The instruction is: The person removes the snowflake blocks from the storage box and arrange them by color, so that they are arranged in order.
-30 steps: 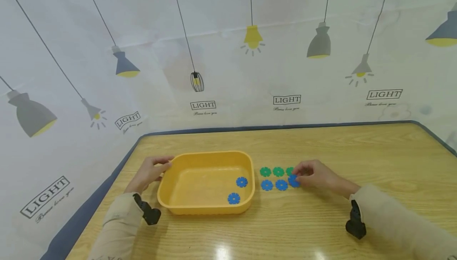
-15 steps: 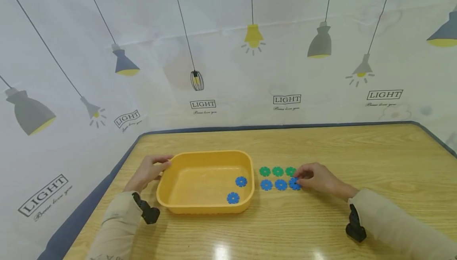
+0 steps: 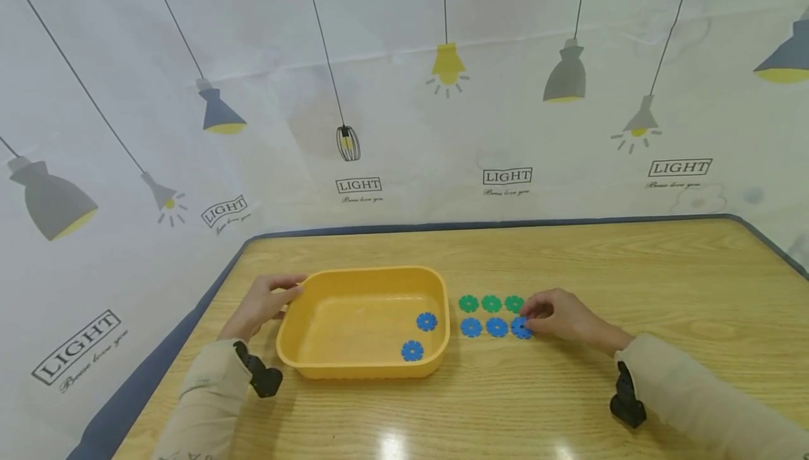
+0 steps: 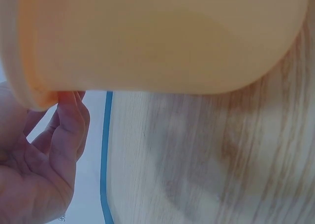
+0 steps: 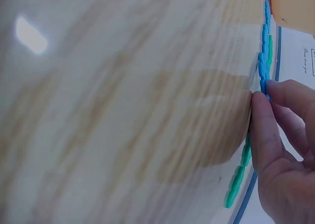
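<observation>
In the head view my left hand (image 3: 260,307) holds the far left corner of a yellow plastic basin (image 3: 354,371); the left wrist view shows its fingers under the rim (image 4: 37,98). Two blue notched plastic discs, one (image 3: 426,321) and another (image 3: 412,351), lie inside it at the right. My right hand (image 3: 562,316) pinches the right edge of a blue disc (image 3: 521,329) between thumb and finger. That disc is at the right end of a row with two more, a middle one (image 3: 496,327) and a left one (image 3: 470,327).
Behind the blue row is a row of green discs (image 3: 491,303), the right one partly behind my fingers. More green discs (image 5: 235,187) show past the hand in the right wrist view. A lamp-print sheet (image 3: 417,137) rises behind the wooden table (image 3: 404,418).
The blue disc in my right hand has come down from a tilt over the row's right end to lie level with the other two. The left hand stays on the basin.
</observation>
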Action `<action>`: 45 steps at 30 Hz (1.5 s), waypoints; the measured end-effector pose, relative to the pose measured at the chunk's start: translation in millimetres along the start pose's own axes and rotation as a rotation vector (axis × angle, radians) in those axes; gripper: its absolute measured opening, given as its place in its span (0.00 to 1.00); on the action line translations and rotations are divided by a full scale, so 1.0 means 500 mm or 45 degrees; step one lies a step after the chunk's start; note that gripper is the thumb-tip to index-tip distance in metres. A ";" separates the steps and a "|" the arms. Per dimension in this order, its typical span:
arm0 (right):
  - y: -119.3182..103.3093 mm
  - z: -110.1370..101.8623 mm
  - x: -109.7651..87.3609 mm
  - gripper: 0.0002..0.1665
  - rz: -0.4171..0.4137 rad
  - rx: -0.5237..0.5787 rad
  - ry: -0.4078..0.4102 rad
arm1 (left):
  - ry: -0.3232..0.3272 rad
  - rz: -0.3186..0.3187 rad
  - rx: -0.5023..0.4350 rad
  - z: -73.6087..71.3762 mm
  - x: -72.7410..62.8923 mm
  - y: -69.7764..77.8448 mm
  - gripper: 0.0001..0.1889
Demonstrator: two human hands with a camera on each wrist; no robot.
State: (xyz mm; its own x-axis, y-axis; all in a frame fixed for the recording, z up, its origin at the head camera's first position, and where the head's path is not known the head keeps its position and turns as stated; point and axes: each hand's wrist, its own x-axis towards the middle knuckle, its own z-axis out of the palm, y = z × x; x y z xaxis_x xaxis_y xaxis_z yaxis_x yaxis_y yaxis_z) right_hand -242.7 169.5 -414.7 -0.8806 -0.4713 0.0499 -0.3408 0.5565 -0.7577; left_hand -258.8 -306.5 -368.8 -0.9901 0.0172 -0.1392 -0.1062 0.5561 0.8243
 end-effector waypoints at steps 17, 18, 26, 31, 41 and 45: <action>-0.003 -0.003 0.002 0.08 -0.009 -0.041 0.000 | 0.004 -0.003 -0.002 0.002 -0.002 -0.003 0.20; -0.002 -0.005 0.002 0.08 -0.010 -0.046 -0.002 | 0.006 -0.003 0.000 0.002 -0.002 -0.003 0.20; -0.026 -0.039 0.009 0.12 0.020 0.061 -0.038 | -0.005 0.008 0.014 0.001 -0.005 -0.004 0.20; -0.061 -0.055 0.028 0.14 0.025 0.139 -0.034 | -0.022 -0.019 0.019 0.000 -0.005 -0.003 0.21; -0.167 -0.041 0.077 0.14 -0.065 0.180 -0.127 | -0.034 -0.034 0.015 -0.003 -0.003 0.000 0.21; -0.205 -0.016 0.100 0.11 -0.157 0.166 -0.213 | -0.029 -0.037 0.025 -0.003 -0.001 0.002 0.21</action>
State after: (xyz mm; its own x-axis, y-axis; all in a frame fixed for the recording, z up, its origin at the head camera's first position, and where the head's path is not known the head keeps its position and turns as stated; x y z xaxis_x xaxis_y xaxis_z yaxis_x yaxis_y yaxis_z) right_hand -254.4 94.5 -329.1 -0.7643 -0.6431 0.0471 -0.3875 0.3996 -0.8307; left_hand -258.7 -307.2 -367.1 -0.9843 0.0196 -0.1756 -0.1329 0.5725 0.8090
